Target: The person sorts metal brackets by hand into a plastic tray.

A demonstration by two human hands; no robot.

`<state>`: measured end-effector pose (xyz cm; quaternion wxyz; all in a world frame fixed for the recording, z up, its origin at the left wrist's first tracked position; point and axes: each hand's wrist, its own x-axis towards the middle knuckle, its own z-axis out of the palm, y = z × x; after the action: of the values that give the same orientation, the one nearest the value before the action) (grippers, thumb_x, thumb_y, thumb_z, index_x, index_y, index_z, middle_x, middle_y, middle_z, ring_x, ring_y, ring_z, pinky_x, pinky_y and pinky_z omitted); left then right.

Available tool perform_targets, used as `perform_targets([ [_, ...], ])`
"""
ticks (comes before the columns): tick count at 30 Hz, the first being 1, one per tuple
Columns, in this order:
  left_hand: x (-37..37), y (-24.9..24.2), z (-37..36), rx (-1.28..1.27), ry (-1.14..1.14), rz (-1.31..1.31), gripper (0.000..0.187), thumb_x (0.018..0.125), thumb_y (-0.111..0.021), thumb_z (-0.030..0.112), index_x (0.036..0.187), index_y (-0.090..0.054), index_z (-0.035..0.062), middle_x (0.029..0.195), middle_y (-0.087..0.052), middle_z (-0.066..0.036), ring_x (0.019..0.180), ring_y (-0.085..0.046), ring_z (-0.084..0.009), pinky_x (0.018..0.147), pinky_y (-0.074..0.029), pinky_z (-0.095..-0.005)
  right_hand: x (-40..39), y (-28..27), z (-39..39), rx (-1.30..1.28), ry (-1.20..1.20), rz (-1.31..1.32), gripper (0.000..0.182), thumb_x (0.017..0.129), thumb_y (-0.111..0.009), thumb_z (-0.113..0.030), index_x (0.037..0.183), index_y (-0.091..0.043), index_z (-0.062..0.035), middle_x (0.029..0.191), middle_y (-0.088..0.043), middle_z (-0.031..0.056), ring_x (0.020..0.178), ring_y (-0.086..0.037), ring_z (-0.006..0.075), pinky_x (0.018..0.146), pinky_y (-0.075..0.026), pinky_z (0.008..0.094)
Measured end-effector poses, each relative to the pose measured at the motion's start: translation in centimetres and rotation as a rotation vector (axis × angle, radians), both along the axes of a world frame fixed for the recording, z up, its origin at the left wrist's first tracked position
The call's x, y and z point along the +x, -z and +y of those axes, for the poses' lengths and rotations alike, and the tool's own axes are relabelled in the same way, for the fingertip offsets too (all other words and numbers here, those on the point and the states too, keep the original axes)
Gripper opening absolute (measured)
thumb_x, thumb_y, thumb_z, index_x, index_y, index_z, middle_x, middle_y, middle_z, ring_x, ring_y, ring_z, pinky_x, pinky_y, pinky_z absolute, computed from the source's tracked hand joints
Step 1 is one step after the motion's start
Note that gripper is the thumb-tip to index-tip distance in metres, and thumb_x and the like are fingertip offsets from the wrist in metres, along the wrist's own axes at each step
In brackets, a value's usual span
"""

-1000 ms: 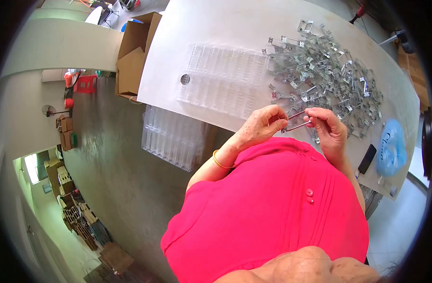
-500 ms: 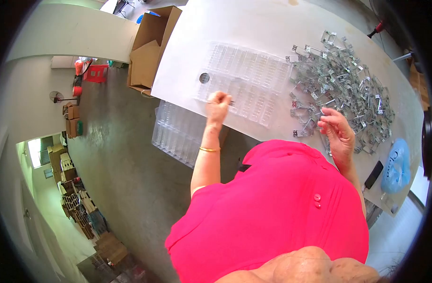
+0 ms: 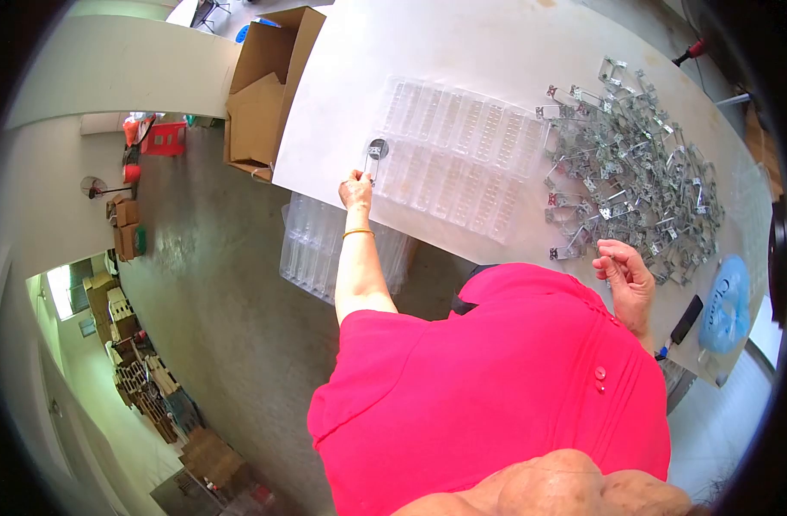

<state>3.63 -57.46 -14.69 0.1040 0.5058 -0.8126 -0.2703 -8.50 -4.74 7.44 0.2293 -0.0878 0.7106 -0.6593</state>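
Observation:
My left hand (image 3: pixel 356 191) is closed in a pinch on a small metal bracket (image 3: pixel 373 163). The bracket overlaps a dark round spot (image 3: pixel 378 149) at the left end of a clear plastic tray (image 3: pixel 462 112) with rows of compartments. My right hand (image 3: pixel 627 277) is at the near edge of a pile of similar wire-and-metal brackets (image 3: pixel 630 172). Its thumb and fingers are drawn together; whatever is between them is too small to make out.
Everything lies on a white table (image 3: pixel 333 112). More clear trays (image 3: pixel 312 249) are stacked lower, under the near edge. An open cardboard box (image 3: pixel 260 103) stands at the left. On the right are a blue plastic bag (image 3: pixel 724 305) and a black phone-like object (image 3: pixel 685 320).
My left hand has moved left, from over the tray to its left end, and a bracket now shows in its fingers. My right hand has shifted down and slightly right, its fingers closer together.

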Motion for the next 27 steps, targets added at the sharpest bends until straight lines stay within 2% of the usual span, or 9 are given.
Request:
perform_targets([
  [3,-0.6,0.6,-0.1,-0.011,-0.012,-0.016,0.019,0.08,-0.076,0.024,0.083,-0.071,0.0051,0.075,-0.071,-0.011,0.07,-0.068,-0.0235,0.07,-0.053,-0.0364,0.2,0.0,-0.4,0.022,0.004,-0.013,0.015,0.095,-0.066,-0.007,0.109,-0.068,-0.0047,0.12,-0.065,0.0082,0.087,-0.064,0.0089,0.074,-0.051,0.0236],
  [10,-1.5,1.4,-1.3,-0.036,0.01,-0.044,0.024,0.082,-0.074,0.029,0.085,-0.072,0.0055,0.079,-0.072,-0.012,0.074,-0.069,-0.0251,0.073,-0.053,-0.0371,0.4,-0.1,-1.4,0.038,-0.015,-0.068,0.014,0.096,-0.065,-0.007,0.109,-0.068,-0.0041,0.116,-0.066,0.0055,0.088,-0.063,0.0075,0.076,-0.052,0.0231],
  [19,-1.3,1.9,-1.4,-0.072,0.029,-0.181,0.025,0.081,-0.075,0.031,0.084,-0.073,0.0069,0.081,-0.072,-0.015,0.078,-0.07,-0.0304,0.075,-0.054,-0.0403,0.7,-0.4,-1.9,0.102,-0.058,-0.071,0.012,0.095,-0.065,-0.006,0.107,-0.069,-0.0033,0.105,-0.067,0.0026,0.086,-0.062,0.0067,0.076,-0.05,0.0221],
  [21,-1.5,2.0,-1.2,-0.067,0.01,-0.276,0.024,0.083,-0.072,0.034,0.088,-0.074,0.0104,0.089,-0.073,-0.015,0.087,-0.07,-0.0327,0.08,-0.054,-0.0431,0.8,-0.5,-1.9,0.121,-0.054,-0.076,0.011,0.095,-0.065,-0.006,0.106,-0.069,-0.0031,0.104,-0.067,0.0022,0.085,-0.061,0.0067,0.076,-0.05,0.022],
  [27,-1.6,2.3,-1.2,-0.077,0.029,-0.307,0.026,0.083,-0.07,0.036,0.093,-0.075,0.0118,0.092,-0.073,-0.016,0.09,-0.071,-0.0334,0.081,-0.055,-0.0438,1.1,-0.5,-2.1,0.098,-0.055,-0.082,0.011,0.095,-0.065,-0.005,0.105,-0.069,-0.0028,0.101,-0.066,0.0016,0.086,-0.061,0.0073,0.077,-0.05,0.0221],
])
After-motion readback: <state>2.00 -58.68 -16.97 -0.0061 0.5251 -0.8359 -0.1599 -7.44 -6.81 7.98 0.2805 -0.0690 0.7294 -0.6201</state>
